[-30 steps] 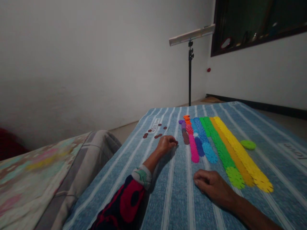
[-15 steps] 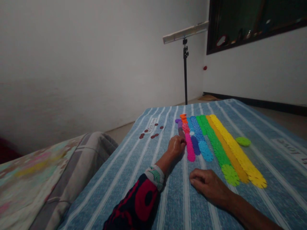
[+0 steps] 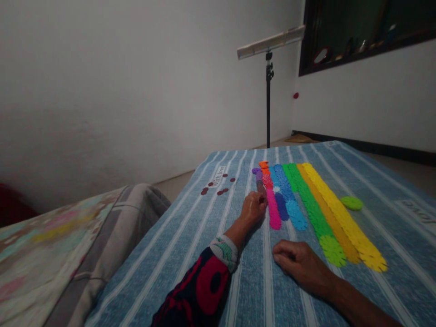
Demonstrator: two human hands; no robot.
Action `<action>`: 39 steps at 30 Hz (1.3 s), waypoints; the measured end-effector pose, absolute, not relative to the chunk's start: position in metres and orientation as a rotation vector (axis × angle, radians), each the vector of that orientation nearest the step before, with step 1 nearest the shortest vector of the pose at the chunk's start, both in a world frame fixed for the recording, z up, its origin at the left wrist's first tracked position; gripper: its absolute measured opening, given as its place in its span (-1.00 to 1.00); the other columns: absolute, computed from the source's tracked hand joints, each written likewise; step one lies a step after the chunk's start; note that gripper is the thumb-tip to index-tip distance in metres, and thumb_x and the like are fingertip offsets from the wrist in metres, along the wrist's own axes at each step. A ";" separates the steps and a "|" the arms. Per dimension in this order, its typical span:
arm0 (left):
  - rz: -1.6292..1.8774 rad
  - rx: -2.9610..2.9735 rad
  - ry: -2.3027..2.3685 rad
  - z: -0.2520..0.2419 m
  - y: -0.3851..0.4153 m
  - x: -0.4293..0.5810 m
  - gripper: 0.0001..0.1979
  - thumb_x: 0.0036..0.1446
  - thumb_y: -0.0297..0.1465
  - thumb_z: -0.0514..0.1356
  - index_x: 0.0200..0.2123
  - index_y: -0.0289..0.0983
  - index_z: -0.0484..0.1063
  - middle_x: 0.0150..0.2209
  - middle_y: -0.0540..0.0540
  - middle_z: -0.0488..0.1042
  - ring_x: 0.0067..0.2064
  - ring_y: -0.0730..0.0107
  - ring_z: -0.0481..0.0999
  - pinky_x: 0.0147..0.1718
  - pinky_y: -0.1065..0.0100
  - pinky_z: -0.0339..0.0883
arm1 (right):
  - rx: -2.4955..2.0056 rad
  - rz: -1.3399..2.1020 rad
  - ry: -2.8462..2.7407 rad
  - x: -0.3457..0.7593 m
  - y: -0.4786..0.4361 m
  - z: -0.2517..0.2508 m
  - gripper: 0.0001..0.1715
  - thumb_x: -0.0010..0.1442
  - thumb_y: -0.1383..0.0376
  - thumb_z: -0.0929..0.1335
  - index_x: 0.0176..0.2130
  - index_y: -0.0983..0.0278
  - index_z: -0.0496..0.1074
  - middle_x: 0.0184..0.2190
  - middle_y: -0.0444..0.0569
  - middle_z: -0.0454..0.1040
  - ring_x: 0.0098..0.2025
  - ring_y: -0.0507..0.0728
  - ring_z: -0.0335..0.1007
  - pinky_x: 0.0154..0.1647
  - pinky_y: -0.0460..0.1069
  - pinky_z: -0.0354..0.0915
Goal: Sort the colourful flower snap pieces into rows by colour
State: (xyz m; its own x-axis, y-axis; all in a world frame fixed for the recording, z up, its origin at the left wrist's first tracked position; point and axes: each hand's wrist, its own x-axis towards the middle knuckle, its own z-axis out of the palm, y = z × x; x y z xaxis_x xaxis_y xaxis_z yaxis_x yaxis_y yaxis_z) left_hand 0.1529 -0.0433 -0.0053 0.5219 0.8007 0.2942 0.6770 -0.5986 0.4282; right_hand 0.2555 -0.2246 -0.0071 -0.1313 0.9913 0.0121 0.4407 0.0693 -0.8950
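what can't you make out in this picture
All in the head view:
- Whether the left hand holds anything: its fingers hide it.
- Near end of the brown row: behind that hand.
- Inside of the right hand: hidden by its curled fingers.
- Rest of the right forearm: cut off by the bottom edge.
- Small items at the window: too dim.

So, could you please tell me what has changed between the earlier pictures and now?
The left hand has moved rightward, away from the loose brown discs, to the near end of the brown row, beside the pink row. Whether it has let go of the small brown piece it carried is hidden. The right hand, the loose discs and the other colored rows stayed as they were.
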 end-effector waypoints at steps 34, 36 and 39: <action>0.413 2.243 1.867 0.008 0.061 0.021 -0.82 0.09 -0.33 0.22 -0.30 -0.26 0.61 -0.26 -0.13 0.59 -0.16 0.23 0.52 -0.24 0.38 0.26 | -1.533 1.043 -1.727 0.257 -0.224 -0.025 -0.71 0.21 0.17 0.22 -0.41 0.25 0.40 -0.61 -0.20 0.28 -0.52 0.04 0.25 -0.47 -0.09 0.16; 0.427 2.256 1.851 0.005 0.060 0.020 -0.81 0.09 -0.32 0.22 -0.29 -0.25 0.61 -0.26 -0.13 0.59 -0.17 0.23 0.52 -0.25 0.37 0.26 | -1.540 1.061 -1.732 0.259 -0.225 -0.027 -0.70 0.22 0.16 0.22 -0.40 0.25 0.41 -0.62 -0.20 0.28 -0.53 0.03 0.25 -0.47 -0.10 0.16; 0.507 2.204 1.868 0.000 0.058 0.018 -0.81 0.06 -0.33 0.24 -0.28 -0.25 0.60 -0.25 -0.12 0.59 -0.18 0.25 0.52 -0.26 0.37 0.26 | -1.542 1.072 -1.744 0.261 -0.225 -0.030 -0.68 0.24 0.14 0.21 -0.38 0.25 0.42 -0.61 -0.20 0.28 -0.52 0.03 0.26 -0.47 -0.10 0.17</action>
State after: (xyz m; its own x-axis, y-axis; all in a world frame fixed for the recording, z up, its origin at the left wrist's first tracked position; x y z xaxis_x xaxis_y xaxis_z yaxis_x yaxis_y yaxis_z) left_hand 0.0184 0.0579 0.0000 0.1383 0.9824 0.1252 0.9110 -0.1758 0.3730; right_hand 0.2606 -0.2253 -0.0299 -0.1722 0.9809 -0.0899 0.5235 0.0138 -0.8519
